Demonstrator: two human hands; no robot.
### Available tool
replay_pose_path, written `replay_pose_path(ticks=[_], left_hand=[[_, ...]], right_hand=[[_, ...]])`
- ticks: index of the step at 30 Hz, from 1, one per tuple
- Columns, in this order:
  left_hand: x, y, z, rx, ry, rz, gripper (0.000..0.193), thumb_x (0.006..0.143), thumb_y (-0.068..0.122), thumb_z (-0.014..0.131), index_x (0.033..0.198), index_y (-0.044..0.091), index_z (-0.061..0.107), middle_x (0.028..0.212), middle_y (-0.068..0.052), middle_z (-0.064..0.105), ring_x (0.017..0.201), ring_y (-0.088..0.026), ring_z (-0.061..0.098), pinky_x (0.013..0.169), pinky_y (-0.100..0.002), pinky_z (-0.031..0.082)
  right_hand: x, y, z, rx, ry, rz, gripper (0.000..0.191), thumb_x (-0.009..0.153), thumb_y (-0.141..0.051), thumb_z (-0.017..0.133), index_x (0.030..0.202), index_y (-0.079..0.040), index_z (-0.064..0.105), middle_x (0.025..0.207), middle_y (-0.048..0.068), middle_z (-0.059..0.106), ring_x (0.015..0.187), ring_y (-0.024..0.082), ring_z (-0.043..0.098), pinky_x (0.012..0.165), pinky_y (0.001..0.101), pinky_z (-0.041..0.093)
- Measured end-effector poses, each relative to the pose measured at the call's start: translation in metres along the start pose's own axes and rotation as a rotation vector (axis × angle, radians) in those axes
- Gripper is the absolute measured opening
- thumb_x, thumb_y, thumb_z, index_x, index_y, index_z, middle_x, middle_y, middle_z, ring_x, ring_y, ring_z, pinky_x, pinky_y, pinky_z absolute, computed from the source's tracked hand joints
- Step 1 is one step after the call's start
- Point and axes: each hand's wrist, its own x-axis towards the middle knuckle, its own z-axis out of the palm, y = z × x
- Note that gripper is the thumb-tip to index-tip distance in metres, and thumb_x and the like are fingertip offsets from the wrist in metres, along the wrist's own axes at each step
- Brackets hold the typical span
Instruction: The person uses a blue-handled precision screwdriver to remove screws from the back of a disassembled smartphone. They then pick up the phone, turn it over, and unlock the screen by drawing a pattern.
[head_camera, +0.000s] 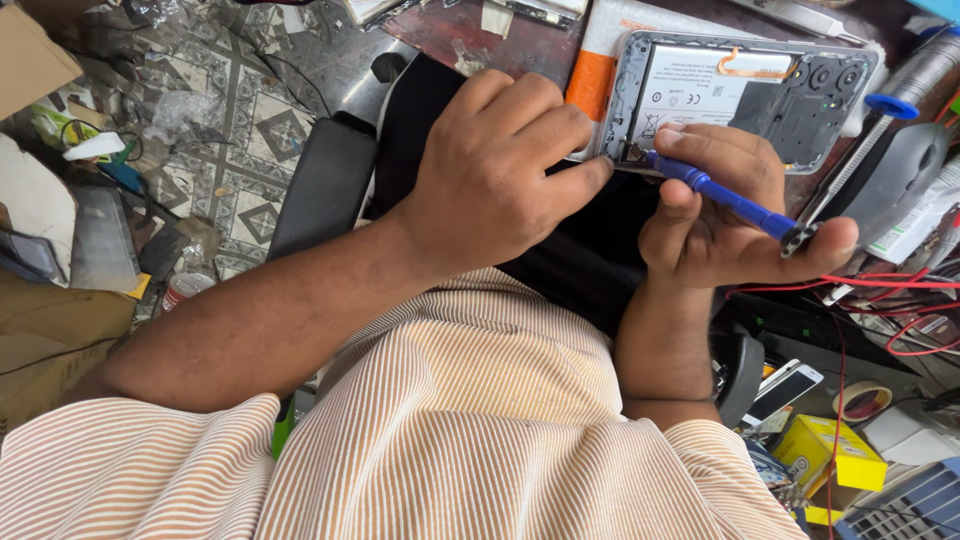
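The left hand (495, 165) lies knuckles up, its fingers curled, with the index fingertip pressed against the lower left corner of an opened smartphone (735, 95); it pins the phone rather than clasping it. The phone lies at about one o'clock in the view, back cover off, showing its pale battery, dark camera section and an orange flex strip. The right hand (725, 215), just at three o'clock from the left, is closed around a blue-handled screwdriver (725, 195), whose tip meets that same lower left corner. A yellow box (835, 450) sits at five o'clock, and red wires (890, 290) trail at three o'clock.
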Motion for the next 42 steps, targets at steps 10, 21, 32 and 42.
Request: replay_pose_path(ticks=[10,21,32,42], left_hand=[[-0.001,0.001,-0.005,-0.012,0.0,-0.008,0.01,0.097,0.012,0.079,0.089,0.008,0.075,0.107,-0.002,0.064,0.099,-0.018,0.058,0.084,-0.036,0.044],[0.003,0.005,-0.009,-0.015,0.022,-0.059,0.014,0.094,0.016,0.082,0.096,0.003,0.076,0.12,-0.007,0.068,0.093,-0.018,0.059,0.078,-0.035,0.045],[0.001,0.002,-0.007,-0.023,-0.013,-0.079,0.015,0.095,0.015,0.08,0.103,0.002,0.08,0.123,-0.006,0.069,0.092,-0.017,0.059,0.077,-0.035,0.046],[-0.001,0.0,-0.009,-0.023,-0.009,-0.042,0.013,0.097,0.015,0.079,0.09,0.006,0.075,0.131,-0.008,0.067,0.103,-0.019,0.06,0.083,-0.036,0.046]], right_hand=[[0.028,-0.024,-0.02,-0.107,-0.073,-0.044,0.059,0.103,-0.015,0.074,0.147,-0.022,0.036,0.102,0.013,0.065,0.084,0.026,0.072,0.071,0.0344,0.058],[0.04,-0.038,-0.009,-0.056,0.017,0.003,0.034,0.097,-0.014,0.08,0.124,-0.016,0.06,0.1,0.007,0.053,0.075,0.023,0.061,0.063,0.032,0.055],[0.045,-0.049,-0.014,-0.051,0.027,0.119,0.022,0.095,-0.011,0.083,0.108,-0.009,0.065,0.102,0.006,0.052,0.076,0.028,0.062,0.065,0.0348,0.053],[0.038,-0.062,-0.002,0.102,0.075,0.27,0.017,0.107,-0.001,0.076,0.116,-0.009,0.064,0.106,0.01,0.056,0.086,0.025,0.072,0.074,0.0352,0.067]])
